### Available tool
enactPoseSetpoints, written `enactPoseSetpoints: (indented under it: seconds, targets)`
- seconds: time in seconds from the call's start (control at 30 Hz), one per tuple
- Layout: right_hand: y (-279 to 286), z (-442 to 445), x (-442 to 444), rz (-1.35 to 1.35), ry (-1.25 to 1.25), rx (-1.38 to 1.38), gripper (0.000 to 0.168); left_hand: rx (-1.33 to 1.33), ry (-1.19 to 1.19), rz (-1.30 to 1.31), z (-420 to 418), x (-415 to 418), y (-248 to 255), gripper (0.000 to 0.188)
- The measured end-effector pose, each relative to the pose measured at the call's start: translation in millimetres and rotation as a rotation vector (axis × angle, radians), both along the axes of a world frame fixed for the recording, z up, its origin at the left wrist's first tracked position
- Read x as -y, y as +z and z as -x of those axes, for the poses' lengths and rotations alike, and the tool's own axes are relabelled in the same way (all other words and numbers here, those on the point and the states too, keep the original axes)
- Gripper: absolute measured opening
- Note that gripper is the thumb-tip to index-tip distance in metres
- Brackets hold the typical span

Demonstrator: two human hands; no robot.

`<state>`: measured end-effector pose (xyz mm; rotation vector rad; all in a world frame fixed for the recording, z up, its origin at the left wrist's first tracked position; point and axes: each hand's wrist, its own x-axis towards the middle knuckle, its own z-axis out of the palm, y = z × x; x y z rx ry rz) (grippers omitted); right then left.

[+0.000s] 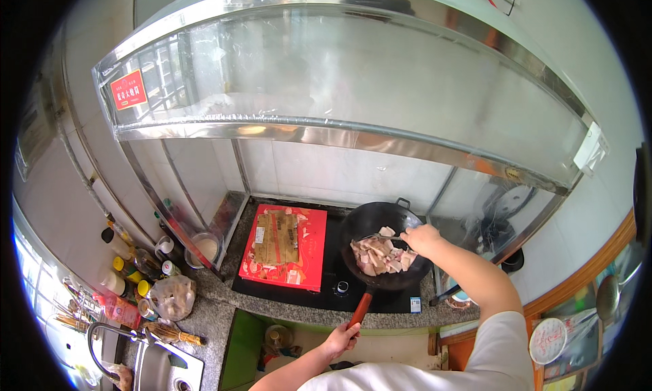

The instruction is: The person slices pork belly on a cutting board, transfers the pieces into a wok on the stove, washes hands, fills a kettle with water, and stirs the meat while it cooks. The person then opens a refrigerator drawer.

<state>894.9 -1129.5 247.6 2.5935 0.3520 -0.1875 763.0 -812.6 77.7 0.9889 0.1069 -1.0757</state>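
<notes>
A black wok (359, 220) sits on the right side of a black cooktop (331, 302), with pale pink slices of raw-looking meat (382, 256) spread over its bottom. My left hand (342, 340) is closed around the wok's reddish-brown handle (360, 309), which points towards me. Over the wok's right side, my right hand (422, 239) grips a metal spatula (378, 235). The spatula's head lies among the slices at their upper left edge; its handle is mostly hidden by my fingers.
Left of the wok, a red box (313, 238) with flattened brown cardboard (277, 238) on it covers the cooktop. A glass-and-metal hood (356, 141) encloses the area above. Further left stand bottles (125, 268), a plastic bag (173, 296), a bowl (204, 248) and a sink (158, 365).
</notes>
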Motion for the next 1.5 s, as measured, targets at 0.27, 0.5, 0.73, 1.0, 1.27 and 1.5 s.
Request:
enactPoseSetpoints:
  seconds: [0.27,0.5,0.73,1.0,1.27,1.5]
  targets:
    - [70.8,97.6,-22.3,-0.03,-0.299,-0.099,0.029,0.015,-0.011,-0.027,0.0,-2.6,5.2,0.028]
    - [23.1,110.1,16.1,-0.855,-0.877,-0.619,0.041,0.011,0.009,-0.026,1.3,1.2,7.5,0.025]
    - [-126.2,85.6,-10.7,-1.314,-0.925,-0.185,0.035,0.003,-0.034,0.005,-3.3,-2.7,4.5,0.025]
    - [-60.9,98.6,42.4,-1.832,-1.223,-0.279,0.033,-0.016,-0.034,0.02,-2.5,-3.7,-2.4,0.024]
    - [-69.2,59.4,26.5,-1.669,-1.225,-0.063,0.035,-0.005,-0.012,-0.001,1.0,-1.6,2.0,0.023]
    - [-53.1,67.5,19.8,-1.202,-1.053,-0.439,0.037,0.002,-0.023,0.007,-1.0,-1.1,-10.6,0.028]
